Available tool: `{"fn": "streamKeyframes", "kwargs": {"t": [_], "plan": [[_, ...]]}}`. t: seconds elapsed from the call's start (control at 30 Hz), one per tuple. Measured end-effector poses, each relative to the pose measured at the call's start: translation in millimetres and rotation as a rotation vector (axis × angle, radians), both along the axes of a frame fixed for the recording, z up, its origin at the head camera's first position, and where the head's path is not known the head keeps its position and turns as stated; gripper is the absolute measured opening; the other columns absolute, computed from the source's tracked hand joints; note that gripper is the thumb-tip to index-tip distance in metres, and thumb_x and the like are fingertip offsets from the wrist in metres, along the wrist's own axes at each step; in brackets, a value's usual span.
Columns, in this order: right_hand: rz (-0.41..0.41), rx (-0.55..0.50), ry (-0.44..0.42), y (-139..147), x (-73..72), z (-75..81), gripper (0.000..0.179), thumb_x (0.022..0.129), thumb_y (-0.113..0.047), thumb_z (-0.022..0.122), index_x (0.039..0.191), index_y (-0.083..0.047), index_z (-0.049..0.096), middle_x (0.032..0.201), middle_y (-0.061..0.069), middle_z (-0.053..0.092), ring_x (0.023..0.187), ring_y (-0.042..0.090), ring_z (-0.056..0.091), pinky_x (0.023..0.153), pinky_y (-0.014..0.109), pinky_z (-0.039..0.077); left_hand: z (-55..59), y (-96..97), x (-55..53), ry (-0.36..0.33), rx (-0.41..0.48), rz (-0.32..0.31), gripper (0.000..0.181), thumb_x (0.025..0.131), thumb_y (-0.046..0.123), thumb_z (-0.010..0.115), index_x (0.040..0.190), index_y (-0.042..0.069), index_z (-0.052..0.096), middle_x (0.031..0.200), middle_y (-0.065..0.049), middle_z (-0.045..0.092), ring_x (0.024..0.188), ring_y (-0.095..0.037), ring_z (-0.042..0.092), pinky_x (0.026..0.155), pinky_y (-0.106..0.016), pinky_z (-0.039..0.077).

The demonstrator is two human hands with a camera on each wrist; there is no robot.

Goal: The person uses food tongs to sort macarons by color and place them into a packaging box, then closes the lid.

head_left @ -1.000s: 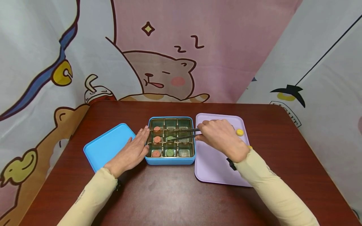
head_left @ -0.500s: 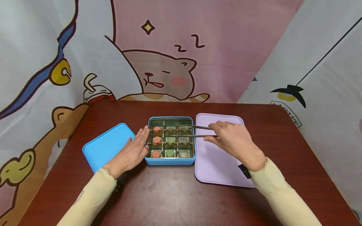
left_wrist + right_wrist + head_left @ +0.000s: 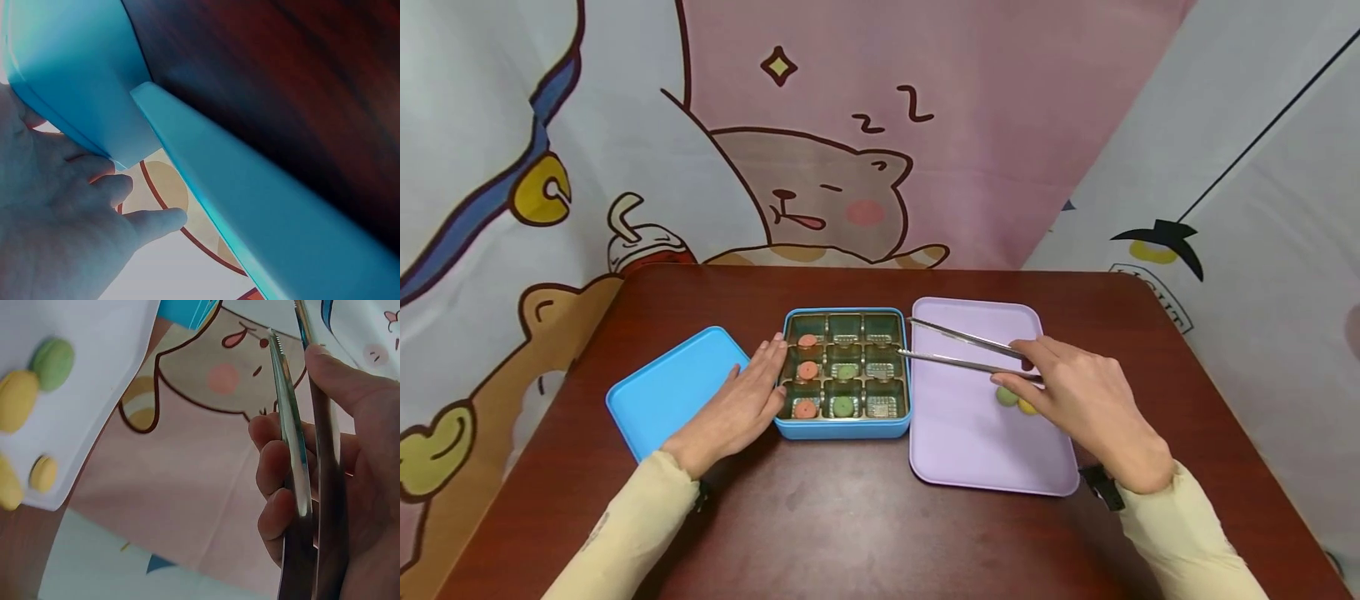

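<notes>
My left hand [image 3: 730, 412] rests with extended fingers against the left side of a blue box [image 3: 842, 429] with a gold divided insert. Pink macarons [image 3: 808, 370] occupy its left column; green macarons [image 3: 843, 406] sit in the middle and front cells of the middle column. Over the purple tray [image 3: 977, 454], my right hand [image 3: 1090, 400] grips long metal tweezers [image 3: 962, 364]. Their arms are apart, tips near the box's right rim, with nothing between them. A green macaron [image 3: 54, 364] and several yellow macarons [image 3: 17, 400] lie on the tray, partly hidden by the hand in the head view.
A blue lid [image 3: 673, 392] lies at an angle left of the box, near my left forearm. The box and tray stand side by side on the dark wooden table [image 3: 850, 517]. A cartoon-printed cloth [image 3: 985, 167] hangs behind the table.
The tweezers have spread and drawn back rightward out of the box, leaving a green macaron in the middle cell. My right hand has moved right over the tray; the left stays against the box.
</notes>
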State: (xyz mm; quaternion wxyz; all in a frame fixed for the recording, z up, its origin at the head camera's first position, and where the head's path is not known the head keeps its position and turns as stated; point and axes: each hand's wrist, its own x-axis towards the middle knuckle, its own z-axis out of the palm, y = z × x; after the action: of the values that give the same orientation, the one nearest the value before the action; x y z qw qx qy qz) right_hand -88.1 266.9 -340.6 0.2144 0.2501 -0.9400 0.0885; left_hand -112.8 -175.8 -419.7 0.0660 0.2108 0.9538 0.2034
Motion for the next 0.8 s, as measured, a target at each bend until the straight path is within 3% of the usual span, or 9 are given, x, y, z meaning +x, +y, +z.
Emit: {"fn": "streamKeyframes", "kwargs": {"t": [0.13,0.23,0.33,0.8], "plan": [[-0.049,-0.019,-0.013,13,6.8,-1.5,0.059,0.093,-0.063,0.067,0.111,-0.008,0.075,0.078,-0.004,0.067,0.055,0.007,0.052,0.043,0.028,0.037,1.4,-2.4,0.4,0.011,0.005,-0.005,0.065,0.111,0.024,0.04,0.165,0.0,0.013,0.173,-0.016,0.007,0.158,-0.035,0.01,0.118,-0.07,0.018],[-0.087,-0.02,-0.038,23,12.5,-2.5,0.048,0.086,-0.048,0.082,0.113,-0.009,0.075,0.079,-0.004,0.067,0.056,0.006,0.05,0.044,0.027,0.035,1.4,-3.4,0.7,0.016,0.005,-0.009,0.065,0.111,0.024,0.04,0.165,0.0,0.013,0.173,-0.017,0.008,0.158,-0.036,0.011,0.118,-0.07,0.018],[-0.116,-0.017,-0.056,34,18.0,-4.1,0.045,0.08,-0.04,0.088,0.111,-0.01,0.075,0.08,-0.003,0.067,0.056,0.007,0.048,0.044,0.028,0.034,1.0,-3.5,1.0,0.017,0.003,-0.011,0.065,0.111,0.024,0.04,0.165,-0.001,0.013,0.173,-0.017,0.007,0.158,-0.036,0.011,0.117,-0.071,0.018],[-0.229,0.026,-0.177,82,39.3,-10.3,0.043,0.079,-0.038,0.09,0.108,-0.012,0.072,0.078,-0.007,0.061,0.06,0.009,0.046,0.048,0.03,0.035,-0.4,-1.2,-0.5,0.025,0.009,-0.021,0.064,0.111,0.025,0.039,0.165,-0.001,0.013,0.173,-0.016,0.006,0.158,-0.036,0.011,0.117,-0.07,0.019]]}}
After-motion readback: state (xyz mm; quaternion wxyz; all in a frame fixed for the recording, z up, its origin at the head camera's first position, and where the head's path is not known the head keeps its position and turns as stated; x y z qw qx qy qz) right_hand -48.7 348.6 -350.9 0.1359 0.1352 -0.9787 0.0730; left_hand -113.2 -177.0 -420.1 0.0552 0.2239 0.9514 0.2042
